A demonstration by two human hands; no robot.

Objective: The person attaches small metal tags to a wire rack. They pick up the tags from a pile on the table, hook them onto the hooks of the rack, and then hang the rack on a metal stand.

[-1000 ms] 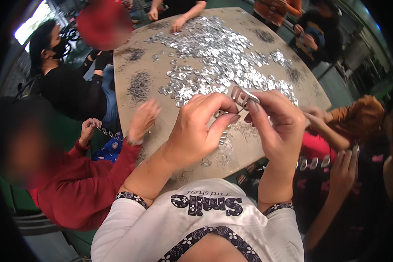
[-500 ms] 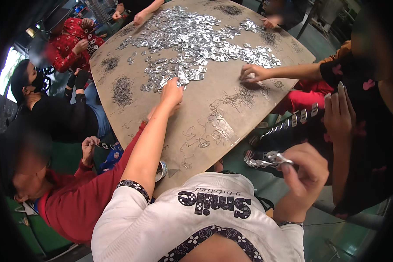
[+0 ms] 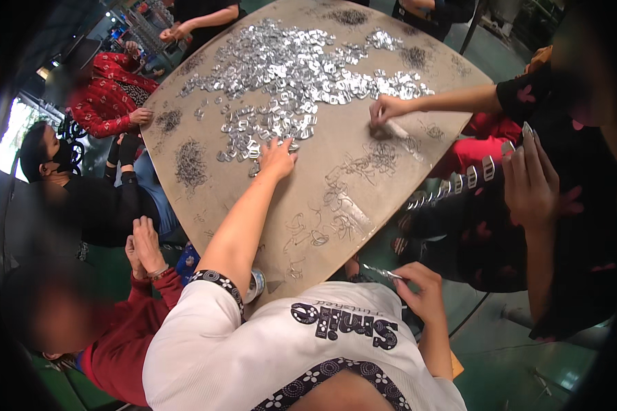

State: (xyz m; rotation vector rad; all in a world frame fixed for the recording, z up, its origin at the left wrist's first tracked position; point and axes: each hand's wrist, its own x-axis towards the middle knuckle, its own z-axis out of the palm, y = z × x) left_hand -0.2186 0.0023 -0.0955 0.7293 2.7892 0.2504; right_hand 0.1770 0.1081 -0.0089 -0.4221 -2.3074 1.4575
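A big heap of small shiny flat metal pieces with holes, like buckles, (image 3: 274, 68) lies across the far and middle table. At the heap's near edge my left hand (image 3: 278, 160) rests palm down, fingers apart and touching a few loose pieces. Down by the table's near right edge, my right hand (image 3: 421, 291) pinches the end of a short chain of shiny metal pieces (image 3: 382, 272). The chain sticks out leftward from my fingertips, and its far end is too small to make out.
Bent wires (image 3: 353, 168) lie scattered on the table (image 3: 247, 226), with a darker wire pile (image 3: 190, 163) at left. A can (image 3: 256, 284) stands beside my left arm. At right, a co-worker's hand (image 3: 391, 108) reaches over the table; their other hand holds strung metal pieces (image 3: 452, 183).
My left hand has drawn slightly nearer and opened on the loose pieces. My right hand has moved down and left with the chain. The co-worker at left has raised both hands together.
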